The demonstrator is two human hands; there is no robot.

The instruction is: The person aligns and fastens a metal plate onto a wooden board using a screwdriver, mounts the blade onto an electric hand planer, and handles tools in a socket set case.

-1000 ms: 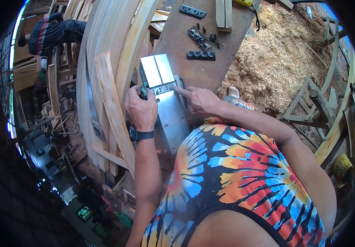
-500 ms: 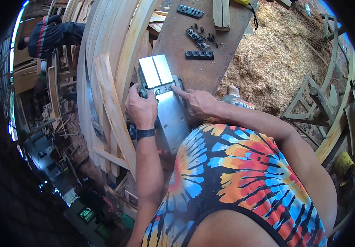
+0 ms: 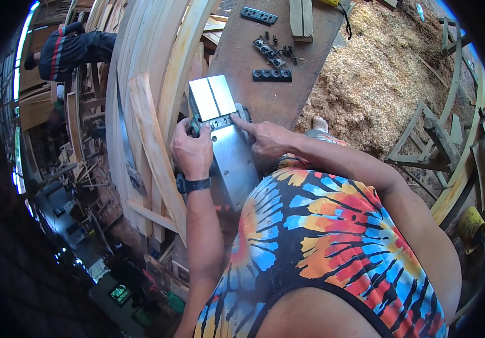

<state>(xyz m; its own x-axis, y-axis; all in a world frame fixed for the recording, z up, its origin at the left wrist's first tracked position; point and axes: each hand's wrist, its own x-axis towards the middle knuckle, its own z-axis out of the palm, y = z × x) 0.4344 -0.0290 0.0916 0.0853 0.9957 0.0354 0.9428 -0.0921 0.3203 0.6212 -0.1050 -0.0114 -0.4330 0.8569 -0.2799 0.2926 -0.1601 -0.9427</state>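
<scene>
An electric hand planer (image 3: pixel 234 163) lies sole up in front of me, its bright metal plates facing the camera and a cutter slot across the middle. My left hand (image 3: pixel 193 151) is closed around the planer's left edge beside the slot, thumb near the cutter. From the other side, my right hand (image 3: pixel 270 139) lays its stretched index finger on the slot's right end; its other fingers curl against the planer's side, partly hidden. Beyond the planer lie a black bar with several holes (image 3: pixel 272 75), a dark clamp piece (image 3: pixel 269 52) with several loose bolts, and another slotted bar (image 3: pixel 259 16).
Long curved boards (image 3: pixel 158 67) are stacked at the left, with a loose plank (image 3: pixel 155 146) leaning over them. Wood blocks (image 3: pixel 301 19) sit on the brown board (image 3: pixel 276 104). Shavings (image 3: pixel 377 84) cover the ground at right. Another person (image 3: pixel 73 53) is at the upper left.
The right index finger has shifted slightly left along the cutter slot. My left hand stays at the planer's edge with barely any movement.
</scene>
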